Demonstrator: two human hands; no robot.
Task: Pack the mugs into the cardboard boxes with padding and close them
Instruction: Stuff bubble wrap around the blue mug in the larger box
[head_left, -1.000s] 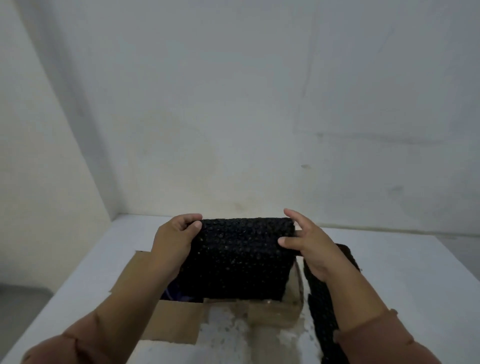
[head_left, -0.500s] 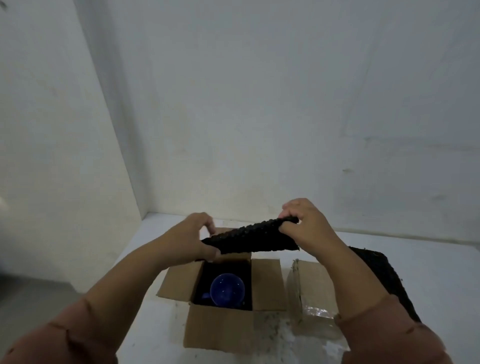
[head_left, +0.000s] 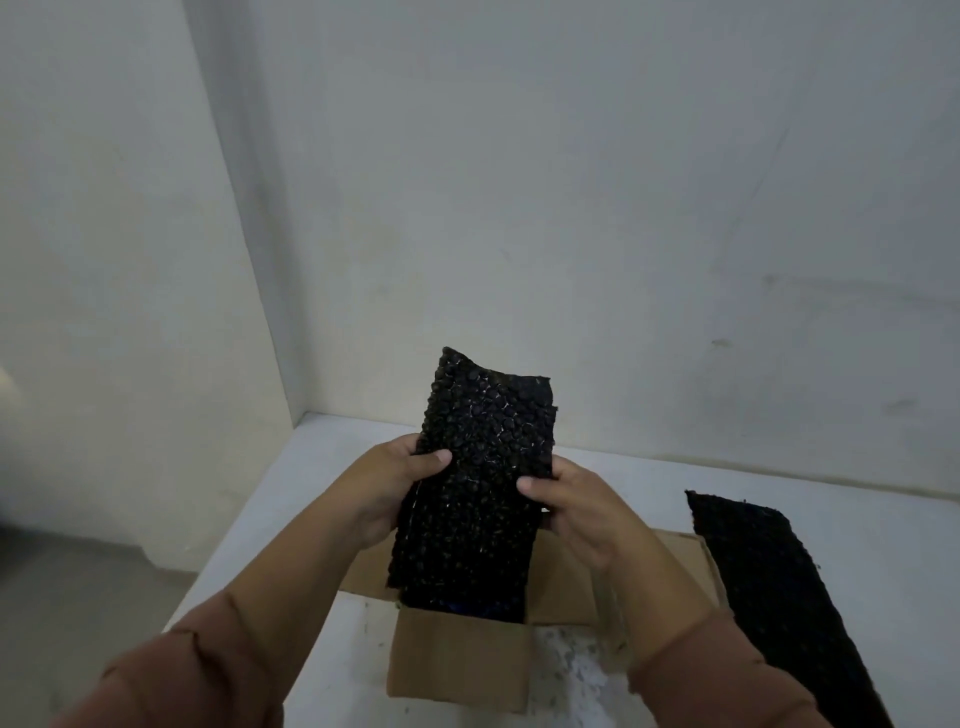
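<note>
1. One white table (head_left: 332, 467) lies under your fingers. It bears an open cardboard box (head_left: 457, 665) directly below them, with its flaps spread outward.
2. One spare strip (head_left: 769, 582) of black padding lies flat, well to the right of your right fingers.
3. Between your fingers stands the padding sheet (head_left: 478, 467). It is black, knobbly, doubled over and upright, with its lower end over the box mouth.
4. Your left hand (head_left: 395, 483) and right hand (head_left: 576, 509) each pinch a side edge, thumbs in front and the other fingers curled behind.
5. You seem to be padding the box. Next, lower the sheet straight down and press it in before folding the flaps. Any mug beneath is hidden.
</note>
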